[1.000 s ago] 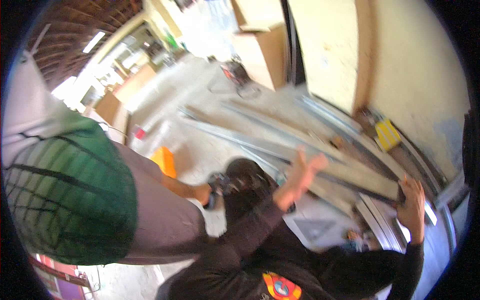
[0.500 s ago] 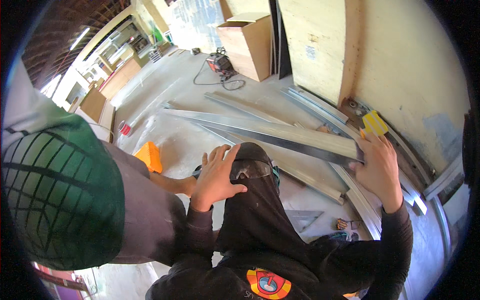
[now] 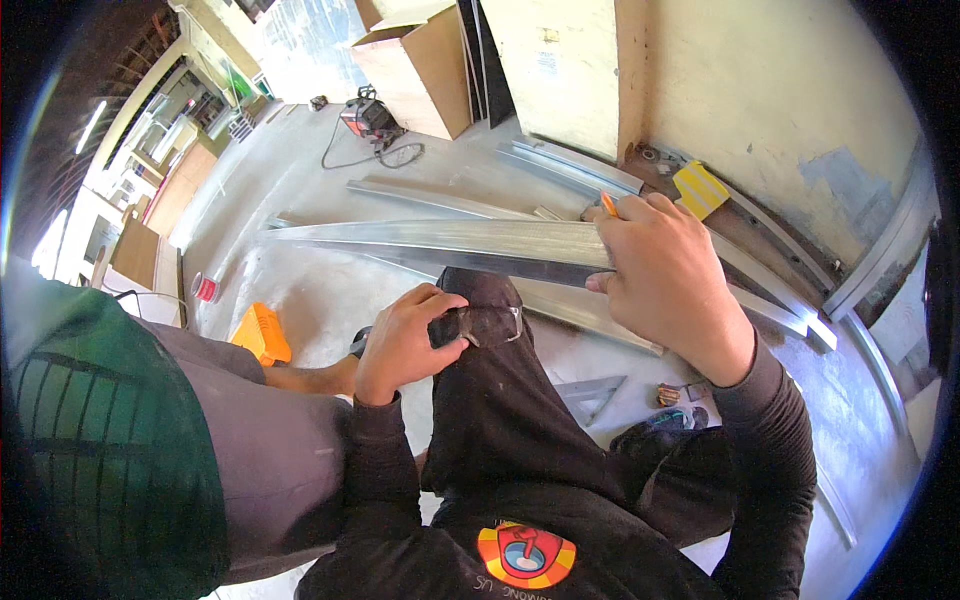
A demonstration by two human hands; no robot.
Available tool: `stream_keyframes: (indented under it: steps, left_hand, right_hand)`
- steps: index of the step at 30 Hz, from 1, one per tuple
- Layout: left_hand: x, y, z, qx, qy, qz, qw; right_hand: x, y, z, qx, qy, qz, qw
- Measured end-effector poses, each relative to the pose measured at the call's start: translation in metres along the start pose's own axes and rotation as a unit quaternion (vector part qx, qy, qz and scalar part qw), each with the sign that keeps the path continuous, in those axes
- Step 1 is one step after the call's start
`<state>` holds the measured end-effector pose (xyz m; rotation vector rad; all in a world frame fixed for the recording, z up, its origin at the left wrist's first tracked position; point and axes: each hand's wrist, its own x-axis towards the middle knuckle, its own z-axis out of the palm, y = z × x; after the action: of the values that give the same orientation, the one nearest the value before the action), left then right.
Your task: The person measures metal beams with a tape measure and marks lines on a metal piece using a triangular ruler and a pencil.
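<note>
My right hand grips the near end of a long silvery metal channel, thumb beneath its edge and fingers over the top. An orange pencil pokes up by those fingers. The channel slants away to the left above the floor, passing just beyond my bent knee. On that knee rests a clear-lensed pair of safety glasses. My left hand is curled at their left side, thumb and forefinger closing round the rim; the exact contact is partly hidden.
More metal channels lie on the floor. A person in a green top is close on my left, beside an orange container. Farther off are a machine with a cable and a wooden box. A yellow striped piece lies by the wall.
My right hand has shifted left and turned over the channel's end. My left hand has curled its fingers in at the glasses. The whole view has swung a little to the right.
</note>
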<state>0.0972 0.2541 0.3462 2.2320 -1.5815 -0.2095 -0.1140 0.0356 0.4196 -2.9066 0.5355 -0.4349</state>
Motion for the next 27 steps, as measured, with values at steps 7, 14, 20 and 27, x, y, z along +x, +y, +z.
stream_keyframes:
  steps: [7,14,20,27]
  left_hand:
    - [-0.023,0.018,0.025,0.017,0.001,0.051,0.999]
    - [-0.039,0.032,0.025,0.063,-0.033,0.037,0.997]
    - [-0.053,0.047,0.034,-0.024,-0.102,0.02,0.994]
    - [-0.051,0.023,0.022,-0.02,0.072,0.186,0.98]
  right_hand:
    - [-0.02,-0.019,0.0,-0.003,0.025,-0.018,1.0]
    - [-0.025,-0.024,0.0,-0.014,0.038,-0.017,0.999]
    - [-0.031,-0.031,-0.002,-0.008,0.029,-0.015,0.999]
    - [-0.039,-0.022,-0.017,0.045,0.025,0.012,0.999]
